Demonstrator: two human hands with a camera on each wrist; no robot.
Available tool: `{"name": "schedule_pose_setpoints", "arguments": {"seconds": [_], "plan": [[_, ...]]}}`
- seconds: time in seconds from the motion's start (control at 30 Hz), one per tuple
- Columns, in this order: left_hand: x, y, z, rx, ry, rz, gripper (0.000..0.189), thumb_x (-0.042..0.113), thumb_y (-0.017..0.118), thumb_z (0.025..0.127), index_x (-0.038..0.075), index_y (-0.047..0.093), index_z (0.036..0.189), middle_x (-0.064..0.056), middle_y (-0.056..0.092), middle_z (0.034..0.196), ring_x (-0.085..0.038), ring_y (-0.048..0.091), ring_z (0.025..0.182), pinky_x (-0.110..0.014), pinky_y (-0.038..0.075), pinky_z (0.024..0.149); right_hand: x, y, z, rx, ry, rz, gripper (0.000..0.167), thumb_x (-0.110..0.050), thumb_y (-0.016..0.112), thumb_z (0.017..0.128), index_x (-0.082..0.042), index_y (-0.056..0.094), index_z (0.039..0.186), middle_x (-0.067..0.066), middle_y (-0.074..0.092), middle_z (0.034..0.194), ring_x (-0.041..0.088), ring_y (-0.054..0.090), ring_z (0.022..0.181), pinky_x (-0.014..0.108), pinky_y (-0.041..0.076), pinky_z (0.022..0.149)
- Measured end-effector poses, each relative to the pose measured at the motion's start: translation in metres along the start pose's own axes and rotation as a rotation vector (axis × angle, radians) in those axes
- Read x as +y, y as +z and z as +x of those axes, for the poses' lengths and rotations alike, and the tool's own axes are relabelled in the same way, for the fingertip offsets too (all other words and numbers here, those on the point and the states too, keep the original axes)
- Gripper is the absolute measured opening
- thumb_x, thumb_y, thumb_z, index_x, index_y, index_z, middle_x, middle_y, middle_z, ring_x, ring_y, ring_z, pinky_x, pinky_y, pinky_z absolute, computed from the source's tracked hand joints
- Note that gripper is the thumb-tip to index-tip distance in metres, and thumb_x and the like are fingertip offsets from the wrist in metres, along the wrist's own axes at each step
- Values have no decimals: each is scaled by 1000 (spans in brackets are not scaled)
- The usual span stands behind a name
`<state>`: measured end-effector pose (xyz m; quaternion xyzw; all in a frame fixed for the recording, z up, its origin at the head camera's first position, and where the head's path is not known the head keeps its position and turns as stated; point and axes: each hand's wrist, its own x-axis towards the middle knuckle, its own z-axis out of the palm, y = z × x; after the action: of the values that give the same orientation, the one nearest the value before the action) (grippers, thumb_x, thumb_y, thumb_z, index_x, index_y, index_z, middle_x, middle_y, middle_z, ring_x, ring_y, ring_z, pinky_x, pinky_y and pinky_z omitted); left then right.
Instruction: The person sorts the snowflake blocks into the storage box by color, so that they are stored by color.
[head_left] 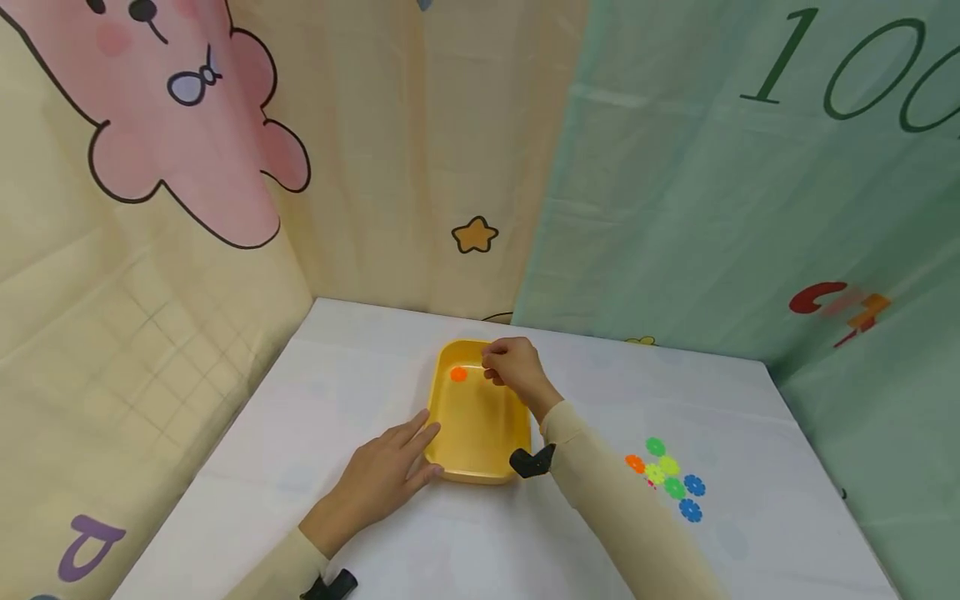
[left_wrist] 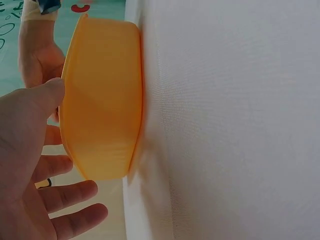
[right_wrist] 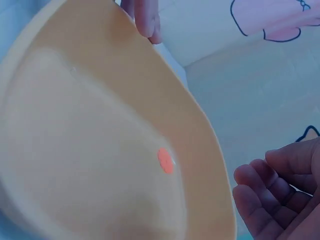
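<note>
A yellow tray sits on the white table with one small orange disc inside, near its far left corner. My left hand touches the tray's left side with its fingers extended and spread. In the left wrist view the thumb lies at the rim. Above the far right part of the tray is my right hand, fingers bent and thumb close to the index finger. No piece shows between its fingertips, and I cannot tell whether a small one is hidden there.
Right of the tray lies a loose group of small flower-shaped discs: green, yellow, orange and blue ones. Printed curtains hang along the table's far edge and sides. A black wrist strap part sticks out over the tray's right edge.
</note>
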<state>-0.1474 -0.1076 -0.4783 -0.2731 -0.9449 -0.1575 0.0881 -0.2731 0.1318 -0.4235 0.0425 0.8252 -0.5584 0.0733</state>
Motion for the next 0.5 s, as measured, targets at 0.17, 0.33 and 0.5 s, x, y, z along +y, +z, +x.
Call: {"name": "schedule_pose_setpoints", "arguments": {"seconds": [0.17,0.33,0.5], "plan": [[-3,3,-5,21,14,-13,65,51,70,93,15,58,146,-10,50,155,-31,62,125,-50,57,91,10,-38,-30,7,-34,-69,20,-10,66,96,2,72,111,18,72,100,23,70,79,30,60,72],[-6,4,-4,32,31,-7,65,52,69,94,15,57,146,-10,49,155,-30,62,124,-49,57,91,31,-82,-59,60,-19,-157,19,-16,66,98,-3,73,110,15,72,103,24,69,83,32,61,77],[-9,3,-5,28,36,-10,64,52,68,95,15,57,147,-9,49,156,-30,62,126,-48,57,92,59,-122,-89,89,4,-235,23,-19,64,100,-2,71,113,15,71,103,26,69,86,33,61,79]]}}
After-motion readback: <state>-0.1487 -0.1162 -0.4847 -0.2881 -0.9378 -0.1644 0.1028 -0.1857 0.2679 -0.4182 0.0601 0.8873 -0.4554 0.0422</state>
